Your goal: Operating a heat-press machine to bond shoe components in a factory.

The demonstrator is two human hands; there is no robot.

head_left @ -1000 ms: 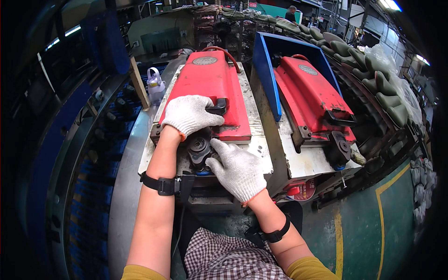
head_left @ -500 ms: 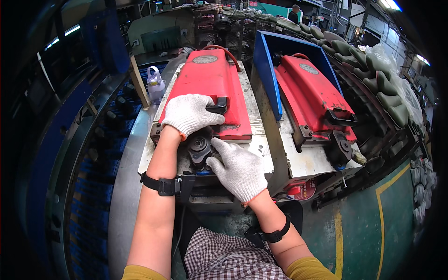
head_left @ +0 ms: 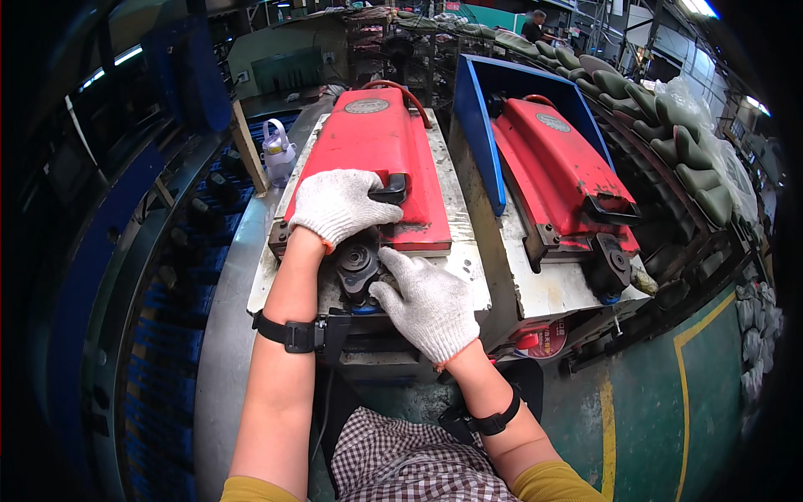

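Observation:
My left hand (head_left: 341,206), in a white knit glove, lies on the front of the red machine cover (head_left: 355,138). Its fingers are closed round the left part of the black handle (head_left: 391,190), and the thumb stretches below it. Under that hand sits a black rounded part (head_left: 357,261) with a ringed centre, on a blue piece. My right hand (head_left: 428,306), gloved likewise, is at the right side of this part. Its index finger and thumb are spread apart, their tips at or close to the part's edge. The other fingers are partly hidden.
To the right stands a second red-covered machine (head_left: 556,159) inside a blue guard (head_left: 481,125). A lidded bottle (head_left: 278,153) is at the left. Green padded pieces (head_left: 694,167) are piled along the right-hand rack. A person (head_left: 535,29) is in the far background.
My hands, the red cover and the black part show no visible movement. The far person has shifted slightly to the right, with an arm now extended.

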